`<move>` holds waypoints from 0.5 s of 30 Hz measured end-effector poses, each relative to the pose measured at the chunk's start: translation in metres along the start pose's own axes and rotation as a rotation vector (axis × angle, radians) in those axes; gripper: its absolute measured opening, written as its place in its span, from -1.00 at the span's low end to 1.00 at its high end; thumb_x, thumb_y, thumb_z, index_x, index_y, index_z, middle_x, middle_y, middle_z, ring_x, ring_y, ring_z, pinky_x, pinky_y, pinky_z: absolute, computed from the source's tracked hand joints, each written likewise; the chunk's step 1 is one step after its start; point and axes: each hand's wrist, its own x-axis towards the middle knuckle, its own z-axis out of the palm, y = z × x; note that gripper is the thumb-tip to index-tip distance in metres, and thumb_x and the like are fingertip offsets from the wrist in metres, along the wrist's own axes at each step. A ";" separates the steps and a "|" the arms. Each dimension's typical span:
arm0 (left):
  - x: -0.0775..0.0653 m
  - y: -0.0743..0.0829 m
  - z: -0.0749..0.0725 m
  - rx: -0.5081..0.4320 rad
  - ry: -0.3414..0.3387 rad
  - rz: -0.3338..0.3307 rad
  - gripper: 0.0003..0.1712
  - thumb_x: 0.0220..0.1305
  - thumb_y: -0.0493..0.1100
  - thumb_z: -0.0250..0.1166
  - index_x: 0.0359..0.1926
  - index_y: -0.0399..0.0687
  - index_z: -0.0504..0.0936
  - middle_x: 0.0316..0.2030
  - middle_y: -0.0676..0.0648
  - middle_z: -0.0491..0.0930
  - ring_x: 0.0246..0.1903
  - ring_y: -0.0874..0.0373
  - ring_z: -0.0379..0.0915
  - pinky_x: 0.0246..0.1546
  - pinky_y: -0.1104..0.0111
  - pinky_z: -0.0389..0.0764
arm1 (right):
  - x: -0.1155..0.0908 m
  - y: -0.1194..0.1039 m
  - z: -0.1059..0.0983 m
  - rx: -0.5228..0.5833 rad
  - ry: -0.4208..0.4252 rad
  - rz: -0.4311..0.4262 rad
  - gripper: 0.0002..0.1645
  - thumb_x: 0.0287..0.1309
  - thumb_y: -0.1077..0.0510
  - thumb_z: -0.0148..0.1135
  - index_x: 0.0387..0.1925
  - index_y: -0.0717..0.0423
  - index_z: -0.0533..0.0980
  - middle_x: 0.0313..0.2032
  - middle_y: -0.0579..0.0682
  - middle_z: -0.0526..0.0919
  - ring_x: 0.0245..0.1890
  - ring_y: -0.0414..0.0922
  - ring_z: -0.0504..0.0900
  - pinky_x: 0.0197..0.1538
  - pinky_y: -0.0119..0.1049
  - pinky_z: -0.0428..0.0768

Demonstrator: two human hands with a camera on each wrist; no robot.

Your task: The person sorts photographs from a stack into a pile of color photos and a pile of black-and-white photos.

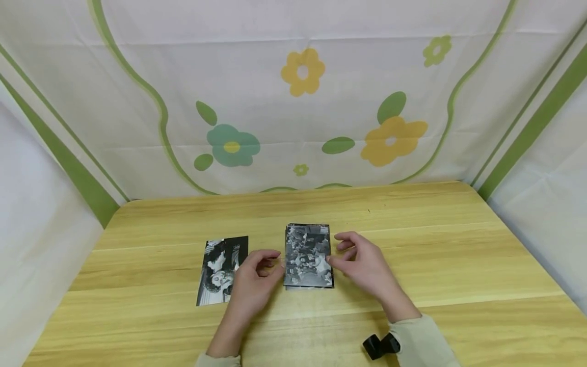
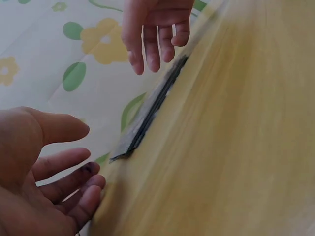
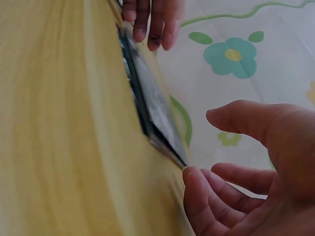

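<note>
A neat stack of black-and-white photo prints [image 1: 307, 255] lies on the wooden table, the top one showing a crowd of people. Its layered edges show dark in the left wrist view and the right wrist view. My left hand [image 1: 257, 280] hovers at the stack's left side, fingers loosely bent, holding nothing. Opposite it, my right hand [image 1: 364, 262] is at the right edge with thumb and fingers apart; in the right wrist view a fingertip appears to meet the stack's corner. Another black-and-white photo [image 1: 222, 270] lies to the left, partly hidden behind my left hand.
The light wooden table [image 1: 435, 244] extends to both sides. Behind it hangs a white curtain [image 1: 344, 102] printed with flowers and leaves, with more cloth at the left and right. Beside the right sleeve is a small black object [image 1: 381, 346].
</note>
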 end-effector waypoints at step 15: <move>-0.002 -0.005 0.011 0.170 -0.022 0.035 -0.51 0.31 -0.19 0.50 0.23 -0.25 0.71 0.20 -0.19 0.58 0.20 -0.08 0.48 0.25 0.06 0.57 | 0.000 0.002 0.011 -0.069 0.017 0.027 -0.31 0.21 0.06 0.57 0.32 0.18 0.58 -0.04 0.01 0.74 -0.14 -0.14 0.66 -0.06 -0.24 0.66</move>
